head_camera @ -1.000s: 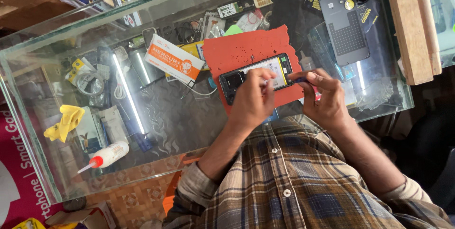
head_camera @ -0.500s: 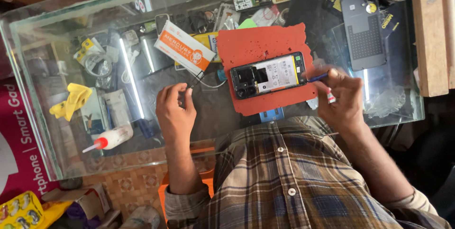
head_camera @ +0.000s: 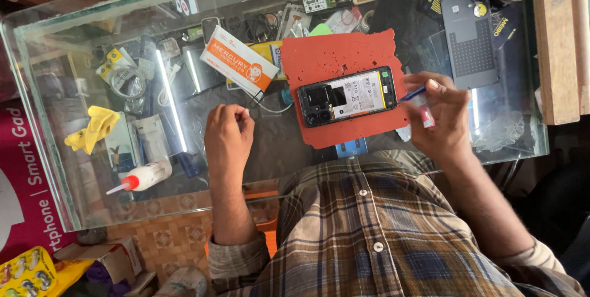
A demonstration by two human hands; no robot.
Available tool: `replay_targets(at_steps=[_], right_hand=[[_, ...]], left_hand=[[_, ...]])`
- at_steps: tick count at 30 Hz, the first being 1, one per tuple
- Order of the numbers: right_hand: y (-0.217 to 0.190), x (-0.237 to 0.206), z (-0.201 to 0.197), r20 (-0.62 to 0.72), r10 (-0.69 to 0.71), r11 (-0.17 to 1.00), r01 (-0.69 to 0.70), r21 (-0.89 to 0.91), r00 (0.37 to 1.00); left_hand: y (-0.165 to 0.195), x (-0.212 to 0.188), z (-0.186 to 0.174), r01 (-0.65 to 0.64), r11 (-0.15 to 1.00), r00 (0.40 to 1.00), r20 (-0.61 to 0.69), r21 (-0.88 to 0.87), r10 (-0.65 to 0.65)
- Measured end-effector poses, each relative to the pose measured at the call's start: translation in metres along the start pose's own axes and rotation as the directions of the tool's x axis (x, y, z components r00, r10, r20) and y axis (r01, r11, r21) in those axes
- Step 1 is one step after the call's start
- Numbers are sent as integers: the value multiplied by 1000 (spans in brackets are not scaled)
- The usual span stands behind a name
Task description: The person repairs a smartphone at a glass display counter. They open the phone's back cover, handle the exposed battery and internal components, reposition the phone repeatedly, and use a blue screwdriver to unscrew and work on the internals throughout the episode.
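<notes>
Left hand newly off phone, curled.

The table is clear glass, glossy, throwing back bright strips of light. On it lies a matt red mat, rubbery and pitted, its edges ragged. The opened phone shows dark plastic and a paper-labelled battery. A yellow cloth looks soft and crumpled. The plank at the edge is bare, pale wood. The shirt is woven checked cloth.
</notes>
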State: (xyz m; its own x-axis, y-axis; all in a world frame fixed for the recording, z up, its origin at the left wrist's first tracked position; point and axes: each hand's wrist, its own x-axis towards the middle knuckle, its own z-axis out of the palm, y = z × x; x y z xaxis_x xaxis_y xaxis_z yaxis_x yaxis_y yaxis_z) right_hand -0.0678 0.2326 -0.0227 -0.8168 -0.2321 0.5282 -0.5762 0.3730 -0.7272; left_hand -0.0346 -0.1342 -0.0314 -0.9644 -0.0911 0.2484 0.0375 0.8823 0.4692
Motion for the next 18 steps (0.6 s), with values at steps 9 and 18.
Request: replay_targets(at_steps=[9,18], right_hand=[[9,-8,-1,20,68,996,-69,61,997],[9,-12,5,-46,-38,984,29,-177,998]], left_hand=[[5,-20,15,168,776,956,-93,-608,-280],[49,-21,60,225,372,972,184,-901,-143]])
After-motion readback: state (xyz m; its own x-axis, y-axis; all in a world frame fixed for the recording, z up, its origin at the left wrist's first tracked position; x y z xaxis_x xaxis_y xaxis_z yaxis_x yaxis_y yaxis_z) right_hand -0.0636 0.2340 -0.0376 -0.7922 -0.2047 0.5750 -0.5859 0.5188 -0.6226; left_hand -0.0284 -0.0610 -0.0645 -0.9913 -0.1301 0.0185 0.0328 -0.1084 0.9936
